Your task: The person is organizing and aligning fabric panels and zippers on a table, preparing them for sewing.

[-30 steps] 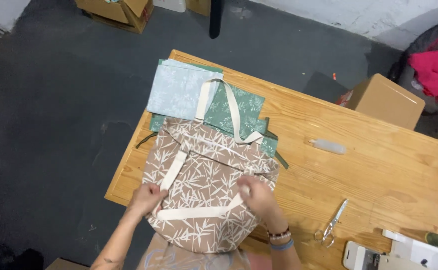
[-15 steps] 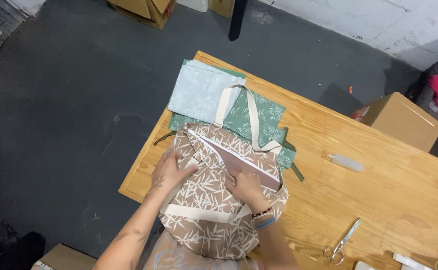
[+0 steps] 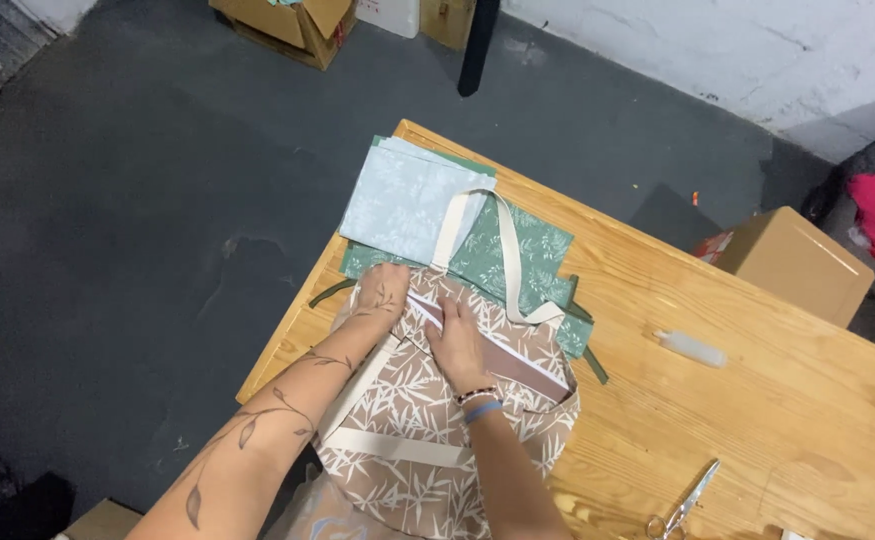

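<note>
wooden table | green fabric pieces | brown bag | scissors | small bottle

A small sewing workshop: patterned fabric bags on a bare wooden worktable, scissors nearby, cardboard boxes on dark concrete floor

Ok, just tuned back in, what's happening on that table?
A person leans over a wooden table, both hands flat on a brown leaf-print tote bag with cream straps. The left hand presses its far edge; the right hand rests by the open top. Green and pale blue printed fabric lies beneath. Scissors lie to the right, untouched.
</note>
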